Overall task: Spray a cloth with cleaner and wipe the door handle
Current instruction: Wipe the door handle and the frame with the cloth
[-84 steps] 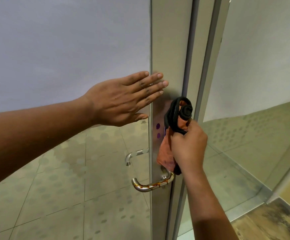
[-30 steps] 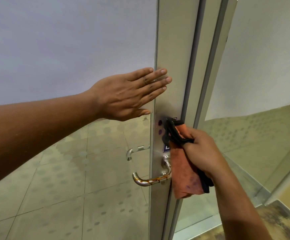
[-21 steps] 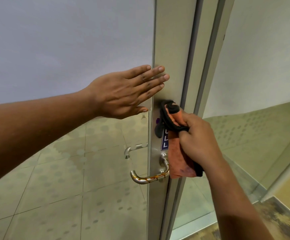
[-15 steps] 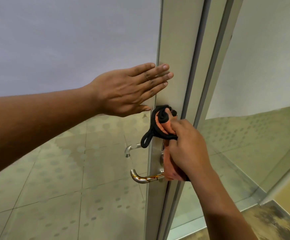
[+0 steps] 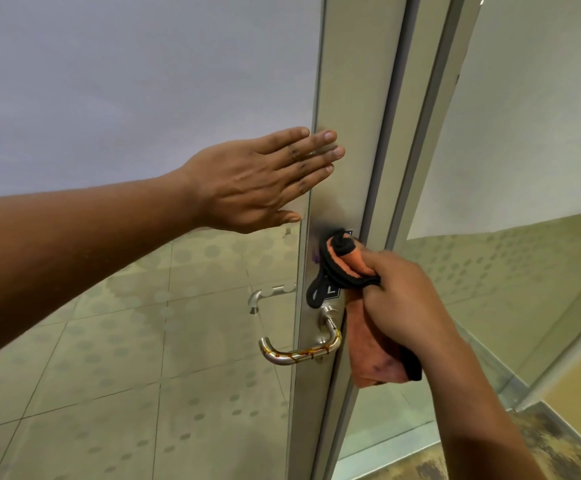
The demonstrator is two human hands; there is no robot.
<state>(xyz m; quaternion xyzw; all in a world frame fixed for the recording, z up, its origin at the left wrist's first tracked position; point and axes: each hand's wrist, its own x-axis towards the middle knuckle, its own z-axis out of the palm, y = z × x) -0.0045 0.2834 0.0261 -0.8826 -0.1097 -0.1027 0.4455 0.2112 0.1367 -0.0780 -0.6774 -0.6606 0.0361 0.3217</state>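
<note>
The door handle point(image 5: 299, 351) is a curved steel lever fixed low on the metal door stile point(image 5: 348, 150). Brownish streaks run along its horizontal bar, and no cloth touches that bar at present. A second lever point(image 5: 265, 296) shows through the glass on the far face of the door.

The cloth point(image 5: 372, 348), orange with a black edge, is bunched in the right hand point(image 5: 407, 299). That hand is closed in a fist around it. The upper fold is pressed to the stile above the lever's root, over a small dark label, and the loose tail hangs beside the lever, near its bend. Whether the cloth is damp cannot be told; no spray bottle is in view.

The left hand point(image 5: 261, 181) is flat and open, fingers together, palm laid across the frosted glass panel point(image 5: 126, 98) with the fingertips reaching the stile. It appears to be steadying the door.

Assessment: wiping is under way, but contact is on the plate area, not the soiled bar. To do the step well, the cloth should be brought down and wrapped fully round the lever, then drawn from the root to the free tip with firm pressure, the underside included. The streaks look dried and will likely need repeated passes with a clean fold. The bracing hand should hold so the door does not swing under pressure.
</note>
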